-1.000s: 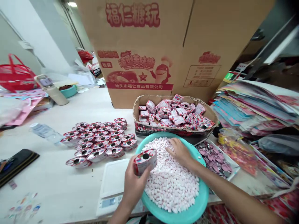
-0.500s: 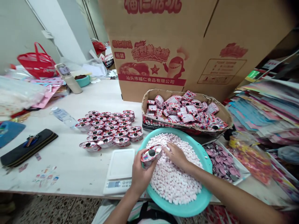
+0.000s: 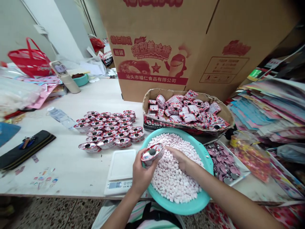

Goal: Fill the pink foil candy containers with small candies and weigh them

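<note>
My left hand (image 3: 143, 171) is closed around a small oval candy box (image 3: 152, 153), printed red and pink, with a round dark opening on top. It holds the box tilted over the left rim of a turquoise basin (image 3: 181, 208). Small white candies (image 3: 176, 181) fill the basin. My right hand (image 3: 179, 158) is over these candies, its fingers drawn together close to the box's right end; what they hold, if anything, is hidden. Left of the basin lies a white digital scale (image 3: 121, 165) with a bare pan. Several similar oval boxes (image 3: 107, 143) stand in rows beyond it.
Behind the basin is a cut-down carton (image 3: 164, 125) of jumbled boxes. A tray (image 3: 240, 178) of pink round lids sits at right, beside a bag of colourful sweets (image 3: 252, 156). A large cardboard box (image 3: 154, 28) blocks the back. A bottle (image 3: 61, 118) and black pouch (image 3: 27, 149) lie left.
My right fingers have come up from the candies to the box's right end. The left hand still holds the box. The whole view has shifted slightly.
</note>
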Action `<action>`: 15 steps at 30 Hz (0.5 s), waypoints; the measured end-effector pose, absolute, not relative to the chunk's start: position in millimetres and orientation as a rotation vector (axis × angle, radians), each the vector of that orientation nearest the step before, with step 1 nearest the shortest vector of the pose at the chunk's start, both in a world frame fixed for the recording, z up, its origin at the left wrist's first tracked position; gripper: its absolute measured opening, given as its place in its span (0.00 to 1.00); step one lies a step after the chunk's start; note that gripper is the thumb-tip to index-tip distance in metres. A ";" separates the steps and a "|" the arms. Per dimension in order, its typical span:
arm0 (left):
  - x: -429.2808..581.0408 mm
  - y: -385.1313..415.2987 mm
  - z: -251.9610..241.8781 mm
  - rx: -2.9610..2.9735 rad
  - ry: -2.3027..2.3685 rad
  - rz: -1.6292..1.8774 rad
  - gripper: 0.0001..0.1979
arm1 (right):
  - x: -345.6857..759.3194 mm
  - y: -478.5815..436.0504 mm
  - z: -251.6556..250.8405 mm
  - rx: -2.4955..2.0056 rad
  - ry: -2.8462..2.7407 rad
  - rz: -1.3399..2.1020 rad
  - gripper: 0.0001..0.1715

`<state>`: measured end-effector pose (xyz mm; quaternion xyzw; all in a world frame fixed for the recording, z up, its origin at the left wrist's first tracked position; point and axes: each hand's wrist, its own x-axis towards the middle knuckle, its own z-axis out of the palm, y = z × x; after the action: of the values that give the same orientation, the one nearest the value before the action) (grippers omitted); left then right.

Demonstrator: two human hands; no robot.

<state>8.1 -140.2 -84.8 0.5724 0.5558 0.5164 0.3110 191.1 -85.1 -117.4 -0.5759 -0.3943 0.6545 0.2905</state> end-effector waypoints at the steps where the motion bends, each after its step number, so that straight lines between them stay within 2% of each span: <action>1: 7.9 -140.9 -83.5 1.514 1.457 1.356 0.21 | 191.8 -86.3 -116.8 -1.514 -1.001 1.820 0.27; 4: 9.1 -143.2 -79.3 1.526 1.431 1.321 0.20 | 193.0 -90.8 -112.0 -1.366 -0.789 2.016 0.23; 8: 12.9 -144.5 -74.1 1.612 1.404 1.284 0.19 | 197.1 -91.5 -96.2 -1.012 -0.336 2.043 0.12; 15: 17.8 -144.5 -63.6 1.881 1.278 1.105 0.17 | 217.4 -73.3 -51.2 -0.830 -0.135 2.002 0.13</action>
<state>17.8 -144.5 -63.6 0.7093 0.4818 0.4166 0.3020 217.4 -73.3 -51.2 -0.3382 -0.0548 0.8155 0.4664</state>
